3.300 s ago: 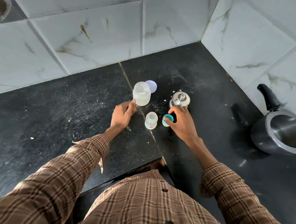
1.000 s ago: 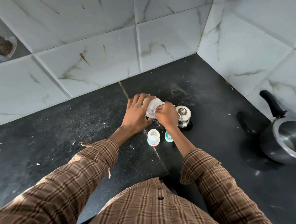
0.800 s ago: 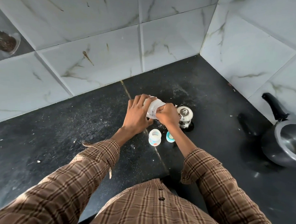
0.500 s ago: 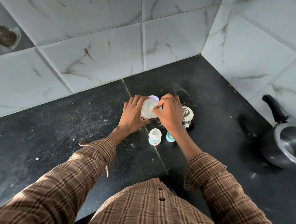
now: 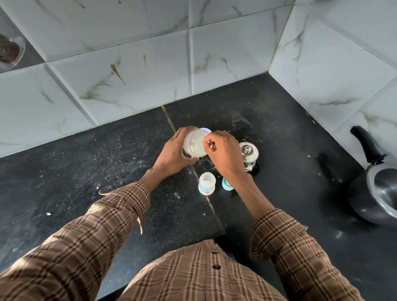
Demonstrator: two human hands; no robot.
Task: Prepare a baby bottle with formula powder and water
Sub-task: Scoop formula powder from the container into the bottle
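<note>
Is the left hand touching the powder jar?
Touching. The head view shows the left hand curled round the side of the powder jar, fingers on its wall with no gap.

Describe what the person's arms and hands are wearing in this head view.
Both arms wear long sleeves of a brown plaid shirt, tan checked with darker brown lines. The left sleeve has its cuff loose and unbuttoned at the wrist; the right sleeve ends further up the forearm. The left hand and right hand are bare: no gloves, no rings or watch visible.
</note>
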